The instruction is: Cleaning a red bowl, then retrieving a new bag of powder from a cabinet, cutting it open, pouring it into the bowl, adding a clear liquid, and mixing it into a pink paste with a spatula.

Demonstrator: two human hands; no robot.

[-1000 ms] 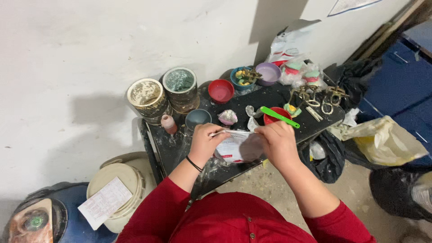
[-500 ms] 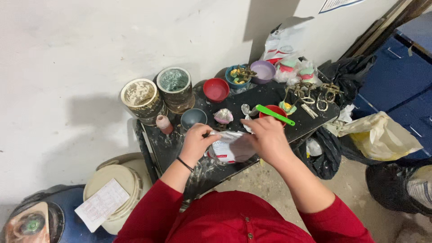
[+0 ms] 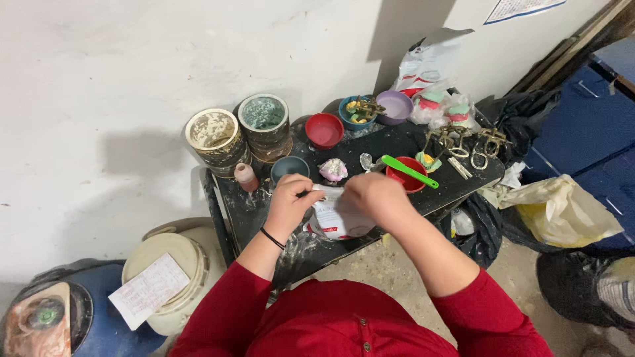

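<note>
Presently a white packet (image 3: 333, 221) is pinched at its top by left hand (image 3: 289, 201) and right hand (image 3: 374, 198) over the worktop (image 3: 456, 188), not yet emptied

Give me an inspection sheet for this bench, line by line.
Surface: small black table, dusted with white powder near the front.
Job's things: white packet, held between left hand and right hand at its top.
Clutter: red bowl, grey cup, two tins, purple bowl, green stick across a second red bowl, metal clamps.
Grippers: fingers of both hands pinch the packet.
Cables: nothing seen.
Surroundings: white wall, cream bucket, blue drum, yellowish bag.
</note>
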